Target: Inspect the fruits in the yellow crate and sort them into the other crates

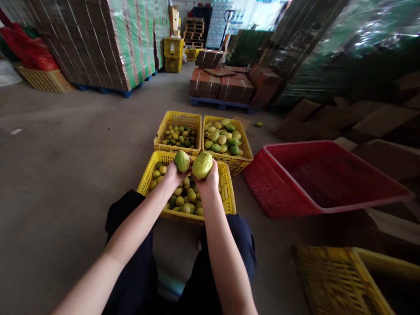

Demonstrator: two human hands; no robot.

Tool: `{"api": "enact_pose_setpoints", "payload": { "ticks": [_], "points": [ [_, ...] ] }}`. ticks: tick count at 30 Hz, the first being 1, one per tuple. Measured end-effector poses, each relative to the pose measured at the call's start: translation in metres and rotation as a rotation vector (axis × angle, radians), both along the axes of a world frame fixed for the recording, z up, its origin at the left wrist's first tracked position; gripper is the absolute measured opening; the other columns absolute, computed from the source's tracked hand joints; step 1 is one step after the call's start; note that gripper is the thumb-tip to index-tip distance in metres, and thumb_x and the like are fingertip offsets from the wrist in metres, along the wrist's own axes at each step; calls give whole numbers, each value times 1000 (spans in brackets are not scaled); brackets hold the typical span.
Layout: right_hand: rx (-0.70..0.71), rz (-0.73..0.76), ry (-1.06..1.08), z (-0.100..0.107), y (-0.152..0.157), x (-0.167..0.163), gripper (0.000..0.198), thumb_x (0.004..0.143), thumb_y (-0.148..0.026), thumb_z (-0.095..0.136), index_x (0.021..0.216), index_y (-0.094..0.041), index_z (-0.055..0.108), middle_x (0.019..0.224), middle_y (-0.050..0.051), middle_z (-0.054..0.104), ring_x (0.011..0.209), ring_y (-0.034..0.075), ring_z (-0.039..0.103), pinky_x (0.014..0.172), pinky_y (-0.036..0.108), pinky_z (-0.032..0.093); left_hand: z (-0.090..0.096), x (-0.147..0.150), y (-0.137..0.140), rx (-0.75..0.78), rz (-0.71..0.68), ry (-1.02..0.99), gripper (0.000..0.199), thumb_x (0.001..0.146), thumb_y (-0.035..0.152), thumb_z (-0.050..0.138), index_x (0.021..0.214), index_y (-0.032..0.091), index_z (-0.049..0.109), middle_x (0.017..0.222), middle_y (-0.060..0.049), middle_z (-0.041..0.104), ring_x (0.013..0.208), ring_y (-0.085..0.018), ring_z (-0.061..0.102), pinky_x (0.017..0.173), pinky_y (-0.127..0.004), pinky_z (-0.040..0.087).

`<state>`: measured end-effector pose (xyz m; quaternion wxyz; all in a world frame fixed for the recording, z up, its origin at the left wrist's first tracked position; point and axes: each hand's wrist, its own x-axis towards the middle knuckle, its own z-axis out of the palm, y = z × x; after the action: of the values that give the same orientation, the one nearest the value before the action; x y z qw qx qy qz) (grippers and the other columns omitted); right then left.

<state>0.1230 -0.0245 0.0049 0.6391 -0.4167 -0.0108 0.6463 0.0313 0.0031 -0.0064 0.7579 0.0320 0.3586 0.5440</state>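
The darker fruit [182, 161] lies cupped in my left fingers [173, 172], the paler fruit [202, 165] in my right fingers [215, 173], both over the near crate [229, 188], with the small-fruit crate [173, 149] at its twelve o'clock, the large-fruit crate [241, 162] at one, the red crate [271, 183] at three.

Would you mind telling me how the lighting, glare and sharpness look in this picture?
Head view: dim low down, brightest at top centre; glare on the plastic wrap at upper right; the red crate looks stretched and blurred; the green fruit in the left hand and yellowish fruit in the right hand look clearer.
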Motion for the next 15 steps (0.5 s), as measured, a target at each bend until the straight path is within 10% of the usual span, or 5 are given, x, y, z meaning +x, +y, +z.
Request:
{"api": "enact_pose_setpoints", "payload": {
  "ticks": [15],
  "points": [
    [129,-345,-276,-5,-3,-11,19,77,-37,66,70,-20,59,59,-7,58,57,11,55,55,22,46,11,-6,-9,402,4,303,24,72,35,53,54,20,59,64,-7,68,83,-22,72,70,-27,57]
  ]
}}
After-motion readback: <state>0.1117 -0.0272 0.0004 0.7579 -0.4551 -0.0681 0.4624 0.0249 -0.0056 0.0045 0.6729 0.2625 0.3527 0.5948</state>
